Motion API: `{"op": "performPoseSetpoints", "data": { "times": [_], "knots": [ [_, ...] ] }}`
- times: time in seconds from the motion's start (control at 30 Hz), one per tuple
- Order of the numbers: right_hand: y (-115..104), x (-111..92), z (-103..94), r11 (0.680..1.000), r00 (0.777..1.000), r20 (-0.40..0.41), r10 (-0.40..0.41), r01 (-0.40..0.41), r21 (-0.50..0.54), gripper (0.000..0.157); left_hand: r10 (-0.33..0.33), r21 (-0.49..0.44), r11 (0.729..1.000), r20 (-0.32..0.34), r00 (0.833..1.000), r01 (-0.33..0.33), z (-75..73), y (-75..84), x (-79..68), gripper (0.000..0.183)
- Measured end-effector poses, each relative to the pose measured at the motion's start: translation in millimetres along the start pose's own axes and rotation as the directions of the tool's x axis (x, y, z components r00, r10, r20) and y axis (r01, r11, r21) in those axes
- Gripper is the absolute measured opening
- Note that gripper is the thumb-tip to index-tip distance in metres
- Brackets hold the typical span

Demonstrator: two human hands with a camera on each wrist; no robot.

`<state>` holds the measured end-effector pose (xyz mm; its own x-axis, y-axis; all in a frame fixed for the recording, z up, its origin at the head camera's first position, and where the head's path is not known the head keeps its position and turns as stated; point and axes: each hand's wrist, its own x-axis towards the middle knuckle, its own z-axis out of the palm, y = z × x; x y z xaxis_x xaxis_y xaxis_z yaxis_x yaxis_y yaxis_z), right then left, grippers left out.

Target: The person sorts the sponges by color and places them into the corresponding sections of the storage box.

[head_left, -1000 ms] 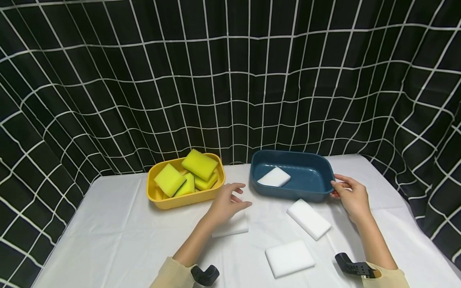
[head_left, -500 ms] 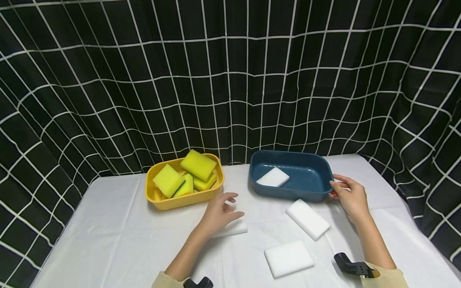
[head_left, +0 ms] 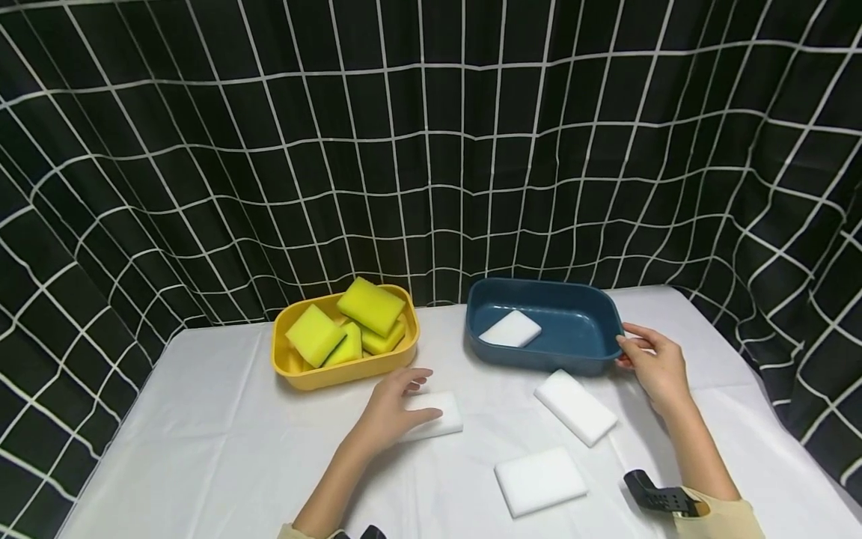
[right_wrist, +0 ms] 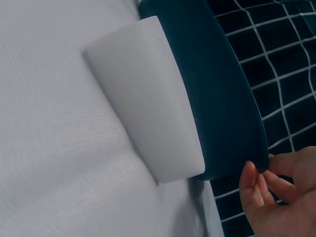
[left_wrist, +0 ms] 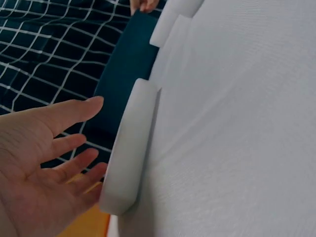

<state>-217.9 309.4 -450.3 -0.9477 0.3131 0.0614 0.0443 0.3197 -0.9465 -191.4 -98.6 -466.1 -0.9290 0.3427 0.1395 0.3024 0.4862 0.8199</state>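
My left hand (head_left: pixel 390 413) is over a white sponge (head_left: pixel 441 418) lying on the table, fingers spread and thumb apart. In the left wrist view the fingertips come right up to the edge of this white sponge (left_wrist: pixel 128 148), and nothing is held. With thumb and fingers, my right hand (head_left: pixel 655 367) pinches the right end of the blue bin (head_left: pixel 539 361); the right wrist view shows the grip on the blue rim (right_wrist: pixel 263 148). Inside that bin lies one white sponge (head_left: pixel 512 329). Two more white sponges rest in front of it, one close by (head_left: pixel 576 408) and one nearer me (head_left: pixel 541 482).
A yellow bin (head_left: pixel 343 376) with several yellow sponges (head_left: pixel 373 305) piled in it stands at the back left. White cloth (head_left: pixel 222 434) covers the table. Behind both bins hangs a black curtain (head_left: pixel 444 165) with a white grid.
My left hand has moved left and toward me, from beside the yellow bin to the white sponge, uncovering more of it. The right hand stays at the blue bin's rim.
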Motion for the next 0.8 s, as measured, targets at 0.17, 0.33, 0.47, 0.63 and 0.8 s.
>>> {"op": "performPoseSetpoints", "data": {
  "times": [0.17,0.33,0.47,0.63,0.8],
  "knots": [
    [0,1,0.4,1.0,1.0,-0.01,0.005,-0.005,-0.017,0.048,-0.028,-0.022,0.999,0.052,0.998,0.029,-6.4,-1.4,-2.2,0.059],
    [0,1,1.4,1.0,1.0,-0.006,0.003,-0.003,-0.025,0.048,-0.035,-0.003,0.999,0.078,0.996,0.035,-7.7,-4.4,-4.1,0.06],
    [-1,0,2.2,1.0,1.0,-0.004,-0.002,0.002,-0.013,0.048,-0.032,0.025,0.999,0.089,0.996,0.03,-6.8,-7.5,-4.9,0.061],
    [-1,0,2.6,1.0,1.0,-0.005,0.0,0.0,-0.024,0.048,-0.048,0.057,0.997,0.102,0.994,0.042,-5.9,-10.4,-5.8,0.064],
    [0,1,2.2,1.0,1.0,-0.005,0.001,-0.001,-0.025,0.048,-0.062,0.077,0.996,0.12,0.991,0.053,-5.3,-11.3,-6.6,0.067]
  ]
}}
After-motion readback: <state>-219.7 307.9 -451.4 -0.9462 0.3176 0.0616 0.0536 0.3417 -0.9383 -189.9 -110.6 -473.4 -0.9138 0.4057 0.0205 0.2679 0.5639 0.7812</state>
